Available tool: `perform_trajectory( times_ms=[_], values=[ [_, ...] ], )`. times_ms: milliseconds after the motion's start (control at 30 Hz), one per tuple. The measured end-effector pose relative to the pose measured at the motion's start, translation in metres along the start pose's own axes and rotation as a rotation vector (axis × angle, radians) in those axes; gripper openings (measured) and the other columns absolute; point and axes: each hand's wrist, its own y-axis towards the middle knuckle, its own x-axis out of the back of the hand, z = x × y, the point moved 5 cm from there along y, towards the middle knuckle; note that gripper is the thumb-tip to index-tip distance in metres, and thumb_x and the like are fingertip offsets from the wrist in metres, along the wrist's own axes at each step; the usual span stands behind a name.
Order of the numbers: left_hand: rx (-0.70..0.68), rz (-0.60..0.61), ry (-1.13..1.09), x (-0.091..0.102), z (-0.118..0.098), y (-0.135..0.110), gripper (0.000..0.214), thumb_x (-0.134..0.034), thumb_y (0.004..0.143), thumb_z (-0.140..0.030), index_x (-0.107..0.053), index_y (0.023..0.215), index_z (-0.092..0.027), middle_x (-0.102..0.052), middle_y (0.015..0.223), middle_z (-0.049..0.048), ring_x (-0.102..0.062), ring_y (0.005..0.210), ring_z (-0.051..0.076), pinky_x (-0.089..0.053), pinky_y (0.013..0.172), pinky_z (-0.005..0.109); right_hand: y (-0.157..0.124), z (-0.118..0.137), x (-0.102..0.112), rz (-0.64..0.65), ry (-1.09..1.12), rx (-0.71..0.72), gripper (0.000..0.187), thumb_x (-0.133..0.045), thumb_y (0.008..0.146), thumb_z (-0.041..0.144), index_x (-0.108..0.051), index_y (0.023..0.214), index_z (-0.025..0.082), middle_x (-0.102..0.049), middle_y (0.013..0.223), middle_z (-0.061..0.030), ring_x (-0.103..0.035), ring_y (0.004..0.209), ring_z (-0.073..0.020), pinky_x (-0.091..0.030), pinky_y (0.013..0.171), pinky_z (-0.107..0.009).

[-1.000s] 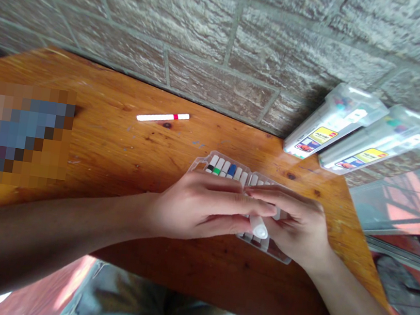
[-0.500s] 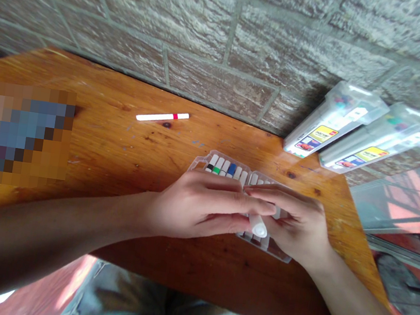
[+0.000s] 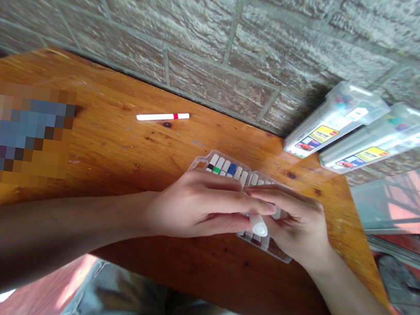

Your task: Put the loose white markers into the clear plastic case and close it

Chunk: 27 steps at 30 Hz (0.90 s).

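Note:
My left hand point(image 3: 206, 206) is closed around a white marker point(image 3: 258, 226), whose blunt end points toward me. From the right, my right hand point(image 3: 298, 224) meets it, with its fingers and thumb closed about the same marker. Its fingertips are partly hidden behind my left fingers, as is most of the marker. Beneath both hands lies an open clear plastic case point(image 3: 278, 254) with several white markers in a row. Black, green and blue bands show on some of them. The hands cover the middle of the case.
A white marker with a red band point(image 3: 163, 116) lies farther back on the wooden table point(image 3: 99, 137). Two clear marker cases point(image 3: 314, 136) stand against the stone wall point(image 3: 196, 35) at the back right. A blurred-out patch point(image 3: 17, 135) covers the left side. A glass pane point(image 3: 403, 195) is at right.

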Motion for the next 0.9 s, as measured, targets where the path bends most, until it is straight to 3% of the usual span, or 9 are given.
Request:
perform_trajectory(
  times_ms=[300, 467, 600, 733, 900],
  values=[
    [0.006, 0.000, -0.016, 0.000, 0.001, -0.001, 0.021, -0.074, 0.096, -0.016, -0.078, 0.116, -0.011, -0.080, 0.089, 0.0066, -0.074, 0.078, 0.010, -0.056, 0.078, 0.015, 0.001, 0.001, 0.000, 0.006, -0.001, 0.010, 0.024, -0.076, 0.089, 0.009, -0.082, 0.109, 0.023, -0.086, 0.102, -0.0073, -0.083, 0.087, -0.0198, -0.066, 0.079, -0.025],
    [0.114, -0.029, -0.051, 0.001, 0.012, 0.001, 0.018, -0.076, 0.096, -0.026, -0.079, 0.109, -0.014, -0.078, 0.091, 0.0075, -0.070, 0.073, 0.011, -0.055, 0.071, 0.020, 0.003, 0.004, -0.001, 0.012, 0.004, 0.002, 0.022, -0.077, 0.091, 0.011, -0.083, 0.107, 0.025, -0.085, 0.096, -0.0036, -0.081, 0.076, -0.0177, -0.064, 0.070, -0.024],
    [0.364, -0.098, -0.184, 0.001, 0.028, 0.002, 0.020, -0.075, 0.097, -0.032, -0.080, 0.104, -0.014, -0.078, 0.093, 0.0077, -0.068, 0.074, 0.012, -0.053, 0.065, 0.022, -0.001, 0.004, -0.004, 0.006, 0.043, -0.056, 0.020, -0.082, 0.089, 0.015, -0.082, 0.107, 0.024, -0.083, 0.084, -0.0006, -0.073, 0.059, -0.0138, -0.061, 0.060, -0.023],
    [0.706, -0.112, -0.538, -0.009, 0.045, -0.003, 0.029, -0.076, 0.095, -0.042, -0.079, 0.097, -0.013, -0.074, 0.078, 0.0026, -0.057, 0.055, 0.008, -0.043, 0.049, 0.020, -0.005, 0.005, -0.007, 0.060, 0.117, -0.112, 0.016, -0.081, 0.091, 0.018, -0.083, 0.106, 0.024, -0.084, 0.083, -0.0003, -0.077, 0.063, -0.0148, -0.062, 0.061, -0.022],
    [0.955, -0.234, -0.838, -0.015, 0.065, -0.012, 0.032, -0.084, 0.086, -0.045, -0.078, 0.086, -0.014, -0.067, 0.068, -0.0009, -0.051, 0.052, 0.006, -0.038, 0.049, 0.018, -0.003, 0.007, -0.003, 0.085, 0.203, -0.130, 0.014, -0.072, 0.099, 0.020, -0.083, 0.107, 0.020, -0.086, 0.093, -0.0042, -0.081, 0.072, -0.0165, -0.064, 0.067, -0.023]
  ],
)
